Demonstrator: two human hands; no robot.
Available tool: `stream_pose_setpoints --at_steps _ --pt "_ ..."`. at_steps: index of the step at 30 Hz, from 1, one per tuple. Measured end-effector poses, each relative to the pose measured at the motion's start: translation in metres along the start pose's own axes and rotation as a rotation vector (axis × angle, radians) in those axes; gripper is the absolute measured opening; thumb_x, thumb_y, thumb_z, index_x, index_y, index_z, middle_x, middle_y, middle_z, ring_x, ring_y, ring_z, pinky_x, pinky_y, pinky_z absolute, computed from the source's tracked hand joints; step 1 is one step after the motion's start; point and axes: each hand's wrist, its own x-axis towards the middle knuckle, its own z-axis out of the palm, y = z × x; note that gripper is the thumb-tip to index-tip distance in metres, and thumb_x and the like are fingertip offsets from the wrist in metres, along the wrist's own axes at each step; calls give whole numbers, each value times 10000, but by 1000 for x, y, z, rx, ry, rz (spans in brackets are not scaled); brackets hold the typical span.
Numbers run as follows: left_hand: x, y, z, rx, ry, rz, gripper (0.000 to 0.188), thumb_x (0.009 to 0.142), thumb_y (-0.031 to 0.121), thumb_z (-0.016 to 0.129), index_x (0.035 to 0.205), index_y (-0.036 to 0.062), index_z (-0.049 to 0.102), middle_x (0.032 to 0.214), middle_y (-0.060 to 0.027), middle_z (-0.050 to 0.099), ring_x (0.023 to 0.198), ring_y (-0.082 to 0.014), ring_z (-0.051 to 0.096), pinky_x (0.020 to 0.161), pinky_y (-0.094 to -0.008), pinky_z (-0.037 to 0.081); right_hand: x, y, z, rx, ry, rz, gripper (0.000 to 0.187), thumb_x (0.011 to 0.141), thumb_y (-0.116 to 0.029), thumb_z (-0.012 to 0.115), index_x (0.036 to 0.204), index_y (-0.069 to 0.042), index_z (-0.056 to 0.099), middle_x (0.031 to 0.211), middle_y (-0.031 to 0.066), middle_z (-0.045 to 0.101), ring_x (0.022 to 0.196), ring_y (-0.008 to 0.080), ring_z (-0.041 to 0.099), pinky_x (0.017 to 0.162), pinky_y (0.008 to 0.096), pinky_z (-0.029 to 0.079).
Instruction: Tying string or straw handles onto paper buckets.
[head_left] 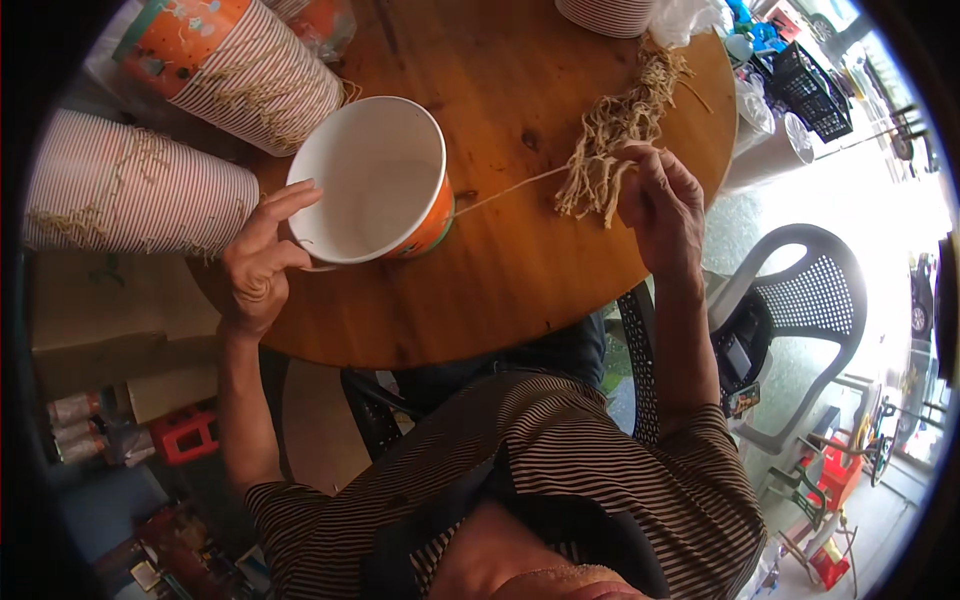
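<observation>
A large white-lined paper bucket (pixel 365 190) with an orange and green outside stands on the round wooden table, its mouth tipped toward me. My left hand (pixel 260 265) holds it at the left rim, index finger over the edge and thumb low at the side. From the bucket's right side a thin strand of twine (pixel 510 188) stretches to a loose bundle of tan twine (pixel 620 125). Fingers closed, my right hand (pixel 662 200) pinches twine at the bundle's near right edge; its fingertips are partly hidden.
Two long stacks of nested paper buckets (pixel 140 185) lie left, with twine draped over them. Another stack (pixel 605 15) and a plastic bag (pixel 685 18) sit at the table's far edge. A grey plastic chair (pixel 850 290) stands right, a red stool (pixel 185 435) lower left.
</observation>
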Motion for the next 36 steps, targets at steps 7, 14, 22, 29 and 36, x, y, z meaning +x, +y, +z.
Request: stream_pose_setpoints --at_steps 7,14,22,29,36 --pt "8 13 1 48 2 8 92 685 -78 585 613 -24 564 1163 -205 705 1184 -376 645 968 -416 534 18 3 20 149 -132 0 251 1072 -171 508 1126 30 649 905 104 683 604 115 616 518 218 507" --pt "9 32 -3 40 315 -235 208 841 -174 492 818 -16 626 1134 -171 718 1038 -291 699 890 -342 550 37 22 30 205 -182 164 215 1051 -132 547 1171 8 656 874 64 657 644 114 601 555 232 533" --pt "61 80 69 247 229 -291 487 769 181 842 1140 -8 589 965 -173 694 933 -336 686 818 -424 543 34 43 56 -111 -224 349 135 984 -116 666 1090 -36 641 950 103 756 697 111 695 583 220 548" --pt "67 58 73 280 158 -304 193 867 -1 623 1046 22 692 875 -127 723 854 -313 696 831 -405 543 30 50 49 -179 -240 424 78 977 -122 678 1005 -49 672 948 91 758 709 99 689 655 225 565" --pt "66 10 71 310 200 -178 164 842 -32 634 986 35 677 884 -106 712 889 -295 686 1046 -452 469 41 38 69 -202 -262 453 148 1000 -180 648 1013 -34 672 914 64 722 712 93 662 650 239 543"
